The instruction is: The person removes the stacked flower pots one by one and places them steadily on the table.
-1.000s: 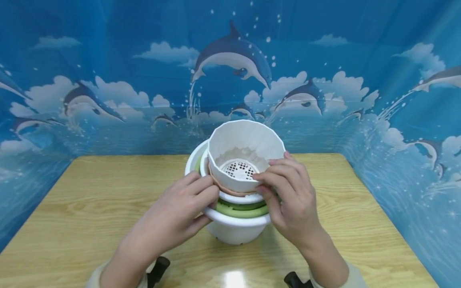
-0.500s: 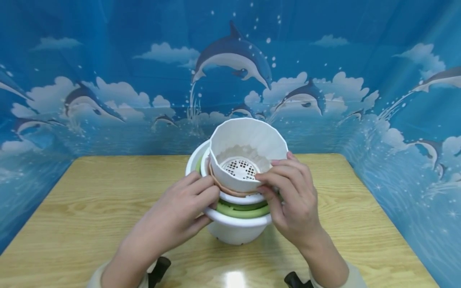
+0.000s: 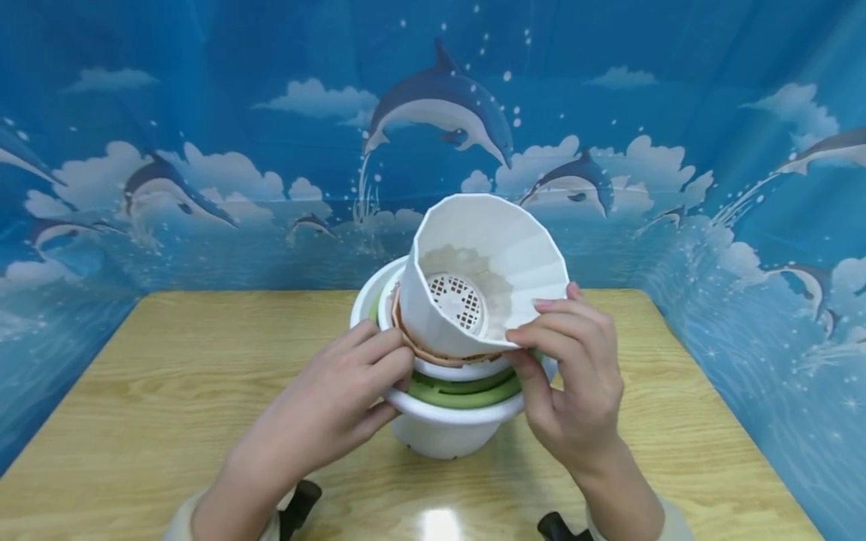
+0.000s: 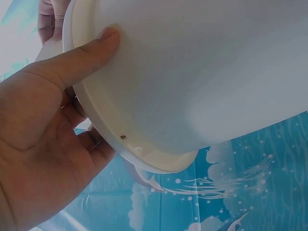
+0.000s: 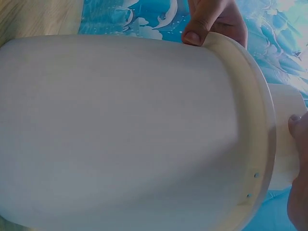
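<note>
Several plastic flower pots stand nested on the table. Outermost is a large white pot (image 3: 443, 439); inside it show a green pot's rim (image 3: 467, 399), another white rim and a terracotta-coloured rim (image 3: 433, 359). My left hand (image 3: 345, 383) grips the nest by its left edge, thumb on the large pot's outer wall (image 4: 192, 72) and fingers over the rim. With my right hand (image 3: 575, 368) I pinch the near right rim of a small faceted white pot (image 3: 524, 263), thumb outside. This pot leans to the right, partly raised from the nest; its gridded bottom shows.
The nest stands on a wood-grain table (image 3: 203, 361). A blue curtain (image 3: 271, 165) printed with dolphins closes off the back and sides. Dark stubs of wrist gear (image 3: 300, 505) show near both forearms.
The right hand has drawn the small white pot up and to the right, and it tilts more now. My left hand and the large pot have stayed in place.
</note>
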Available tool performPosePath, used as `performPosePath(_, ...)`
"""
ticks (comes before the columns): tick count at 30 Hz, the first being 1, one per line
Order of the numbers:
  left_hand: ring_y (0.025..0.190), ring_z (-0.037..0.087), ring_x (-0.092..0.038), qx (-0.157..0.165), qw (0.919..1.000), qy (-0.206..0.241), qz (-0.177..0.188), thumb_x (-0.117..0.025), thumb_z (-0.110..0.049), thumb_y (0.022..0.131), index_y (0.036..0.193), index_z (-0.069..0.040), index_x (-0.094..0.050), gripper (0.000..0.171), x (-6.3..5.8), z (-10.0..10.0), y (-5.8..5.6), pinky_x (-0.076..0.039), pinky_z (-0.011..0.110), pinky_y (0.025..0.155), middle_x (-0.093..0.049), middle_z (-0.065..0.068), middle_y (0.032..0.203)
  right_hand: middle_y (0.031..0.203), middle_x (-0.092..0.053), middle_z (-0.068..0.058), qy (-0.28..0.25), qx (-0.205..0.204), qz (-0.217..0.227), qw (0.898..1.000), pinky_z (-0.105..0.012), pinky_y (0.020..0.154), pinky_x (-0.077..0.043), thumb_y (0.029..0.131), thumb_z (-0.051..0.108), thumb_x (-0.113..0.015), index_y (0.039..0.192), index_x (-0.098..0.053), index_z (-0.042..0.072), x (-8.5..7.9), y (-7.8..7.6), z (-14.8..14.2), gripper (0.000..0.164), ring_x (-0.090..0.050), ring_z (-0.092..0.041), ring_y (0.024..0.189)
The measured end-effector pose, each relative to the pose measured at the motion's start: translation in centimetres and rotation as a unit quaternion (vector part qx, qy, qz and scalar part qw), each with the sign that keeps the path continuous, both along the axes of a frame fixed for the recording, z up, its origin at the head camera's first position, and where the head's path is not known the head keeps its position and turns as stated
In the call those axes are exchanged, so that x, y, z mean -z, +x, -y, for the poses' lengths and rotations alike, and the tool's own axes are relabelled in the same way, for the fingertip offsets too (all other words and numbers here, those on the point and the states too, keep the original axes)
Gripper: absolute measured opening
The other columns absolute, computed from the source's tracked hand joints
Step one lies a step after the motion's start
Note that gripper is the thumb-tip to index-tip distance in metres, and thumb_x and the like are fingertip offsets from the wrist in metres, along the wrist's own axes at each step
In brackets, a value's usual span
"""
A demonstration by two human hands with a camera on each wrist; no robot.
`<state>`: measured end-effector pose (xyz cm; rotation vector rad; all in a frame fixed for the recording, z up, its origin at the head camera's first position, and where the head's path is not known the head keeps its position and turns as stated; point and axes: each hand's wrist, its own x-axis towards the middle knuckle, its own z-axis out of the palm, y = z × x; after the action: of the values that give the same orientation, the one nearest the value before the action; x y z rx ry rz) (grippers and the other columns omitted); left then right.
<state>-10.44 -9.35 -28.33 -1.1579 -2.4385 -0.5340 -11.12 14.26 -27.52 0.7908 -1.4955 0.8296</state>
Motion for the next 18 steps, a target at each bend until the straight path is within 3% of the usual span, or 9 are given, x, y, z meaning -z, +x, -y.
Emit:
performPosePath(10,0.088,0.012,-0.045,-0.003,0.9999,-0.009,0.005,-0.084,-0.019,0.079,0.086,-0.023,-0.049,0.036,0.0,-0.1,-0.2,-0.044,0.029,0.073,-0.050,-0.012,0.094,0.080,-0.061,-0.017,-0.046,0.009,-0.018,0.999,-0.046,0.106,-0.044,0.094,0.026,-0.069,0.077,-0.064,-0.004,-0.6,0.1,-0.6,0.035,-0.061,-0.033,0.091)
performPosePath(18,0.089,0.012,-0.045,-0.004,0.9999,-0.006,0.012,-0.085,-0.017,0.078,0.087,-0.023,-0.049,0.037,0.0,0.0,0.1,-0.045,0.030,0.075,-0.052,-0.012,0.096,0.079,-0.061,-0.019,-0.101,0.003,-0.050,0.994,-0.052,0.103,-0.046,0.089,0.030,-0.075,0.076,-0.064,-0.005,-0.5,-0.1,-1.5,0.039,-0.062,-0.034,0.088)
